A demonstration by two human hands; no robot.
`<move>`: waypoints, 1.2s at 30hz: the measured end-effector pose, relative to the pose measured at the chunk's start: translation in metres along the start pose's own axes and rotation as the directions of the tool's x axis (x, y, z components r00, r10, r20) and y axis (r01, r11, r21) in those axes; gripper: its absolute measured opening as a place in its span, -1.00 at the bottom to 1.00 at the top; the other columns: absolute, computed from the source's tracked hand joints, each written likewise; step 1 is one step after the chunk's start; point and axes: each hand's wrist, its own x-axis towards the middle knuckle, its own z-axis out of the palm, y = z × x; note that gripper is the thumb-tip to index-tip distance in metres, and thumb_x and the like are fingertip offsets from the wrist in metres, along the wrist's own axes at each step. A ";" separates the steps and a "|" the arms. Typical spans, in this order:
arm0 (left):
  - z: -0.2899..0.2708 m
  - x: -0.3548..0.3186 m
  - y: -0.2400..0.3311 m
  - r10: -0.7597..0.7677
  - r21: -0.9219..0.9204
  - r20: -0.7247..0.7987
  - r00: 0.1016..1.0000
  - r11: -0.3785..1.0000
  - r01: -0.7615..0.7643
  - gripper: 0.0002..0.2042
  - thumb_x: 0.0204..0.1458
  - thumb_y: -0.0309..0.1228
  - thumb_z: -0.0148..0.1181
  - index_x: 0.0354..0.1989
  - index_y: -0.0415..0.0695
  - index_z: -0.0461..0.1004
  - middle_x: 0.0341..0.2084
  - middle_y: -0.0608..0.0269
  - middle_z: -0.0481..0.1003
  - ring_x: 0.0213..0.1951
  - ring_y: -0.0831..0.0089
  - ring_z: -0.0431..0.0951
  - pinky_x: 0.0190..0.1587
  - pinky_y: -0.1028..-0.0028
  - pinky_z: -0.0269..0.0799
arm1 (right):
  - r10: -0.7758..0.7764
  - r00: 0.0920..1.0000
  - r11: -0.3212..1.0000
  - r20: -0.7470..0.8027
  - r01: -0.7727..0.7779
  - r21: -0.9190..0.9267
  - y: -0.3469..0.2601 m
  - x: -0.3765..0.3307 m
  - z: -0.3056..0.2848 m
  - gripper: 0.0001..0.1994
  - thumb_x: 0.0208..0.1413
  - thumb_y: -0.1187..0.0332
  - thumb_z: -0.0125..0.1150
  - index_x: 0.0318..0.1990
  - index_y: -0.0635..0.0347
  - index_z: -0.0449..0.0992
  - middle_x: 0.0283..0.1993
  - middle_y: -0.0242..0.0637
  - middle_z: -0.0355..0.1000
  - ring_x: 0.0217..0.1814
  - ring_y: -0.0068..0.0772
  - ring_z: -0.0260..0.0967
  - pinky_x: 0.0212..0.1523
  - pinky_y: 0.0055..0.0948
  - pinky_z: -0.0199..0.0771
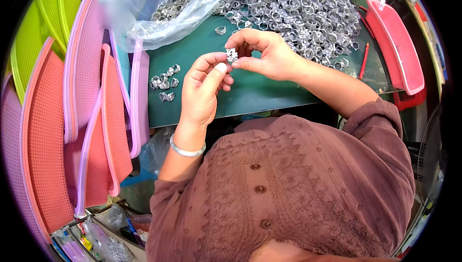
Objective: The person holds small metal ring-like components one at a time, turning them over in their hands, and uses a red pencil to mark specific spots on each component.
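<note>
While the stack of plastic mesh trays in pink, purple and green eats up the whole left side, the real action sits on the dark green desk in the middle. Far side of it has a huge heap of silvery rings, easily hundreds, spilling toward the right where a red tray leans. A clear plastic bag at the far left holds more of the same.

Then there's a small cluster of done-looking pieces set apart on the left of the desk, only a handful. So going by that, I'd say the work is barely started: tiny set-aside bunch vs. a mountain left over.

Both hands are up over the middle of the desk. The right hand pinches one small sparkly ring between thumb and fingertips, other fingers curled loosely. The left hand is half closed, thumb tip touching that same ring from the near side; can't tell if it hides anything else in the palm. A red pencil lies at the right edge.
</note>
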 end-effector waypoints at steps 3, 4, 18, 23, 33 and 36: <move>-0.003 0.001 -0.006 0.005 0.031 -0.027 1.000 1.000 -0.004 -0.86 0.01 -0.51 0.02 -0.25 -0.21 0.40 -0.42 0.33 0.43 -0.47 0.64 0.39 -0.44 0.67 0.30 | 0.005 1.000 1.000 0.006 -0.005 0.023 0.007 0.001 0.005 -0.73 -0.12 0.54 0.19 -0.20 0.24 0.38 -0.37 -0.44 0.35 -0.37 -0.67 0.27 -0.34 -0.62 0.30; -0.003 0.001 -0.007 0.011 0.042 -0.041 0.999 0.999 -0.010 -0.87 0.01 -0.52 0.03 -0.26 -0.21 0.41 -0.42 0.33 0.44 -0.47 0.65 0.39 -0.44 0.67 0.30 | 0.007 1.000 0.999 0.003 -0.007 0.032 0.008 0.001 0.006 -0.73 -0.12 0.54 0.19 -0.19 0.24 0.38 -0.37 -0.44 0.35 -0.37 -0.67 0.27 -0.34 -0.62 0.30; 0.001 0.017 -0.019 -0.073 0.030 -0.086 0.994 0.997 0.075 -0.88 -0.01 -0.52 0.06 -0.31 -0.27 0.45 -0.49 0.32 0.46 -0.52 0.67 0.38 -0.48 0.70 0.29 | 0.143 0.989 0.974 -0.028 -0.135 0.180 0.027 -0.009 0.001 -0.78 -0.07 0.43 0.20 -0.24 0.25 0.38 -0.40 -0.40 0.38 -0.34 -0.64 0.31 -0.32 -0.63 0.32; 0.000 0.019 -0.022 -0.084 0.037 -0.090 0.992 0.995 0.088 -0.89 -0.01 -0.51 0.06 -0.32 -0.24 0.45 -0.51 0.33 0.46 -0.55 0.64 0.37 -0.49 0.69 0.28 | 0.183 0.983 0.971 0.012 -0.183 0.151 0.027 -0.009 -0.002 -0.74 -0.07 0.49 0.19 -0.18 0.27 0.36 -0.32 -0.41 0.38 -0.27 -0.64 0.31 -0.19 -0.58 0.34; 0.000 0.019 -0.023 -0.090 0.031 -0.094 0.991 0.995 0.094 -0.89 -0.01 -0.50 0.06 -0.33 -0.24 0.45 -0.53 0.34 0.45 -0.55 0.65 0.36 -0.50 0.70 0.27 | 0.141 0.989 0.981 -0.031 -0.136 0.140 0.030 -0.009 0.002 -0.78 -0.08 0.44 0.20 -0.25 0.25 0.38 -0.40 -0.41 0.37 -0.34 -0.63 0.31 -0.31 -0.62 0.33; 0.000 0.019 -0.023 -0.088 0.039 -0.098 0.991 0.995 0.092 -0.90 -0.01 -0.50 0.06 -0.33 -0.24 0.45 -0.53 0.35 0.45 -0.55 0.66 0.36 -0.51 0.71 0.26 | 0.133 0.990 0.984 -0.038 -0.127 0.124 0.028 -0.009 0.001 -0.79 -0.08 0.44 0.20 -0.25 0.25 0.38 -0.40 -0.41 0.37 -0.34 -0.64 0.31 -0.31 -0.63 0.33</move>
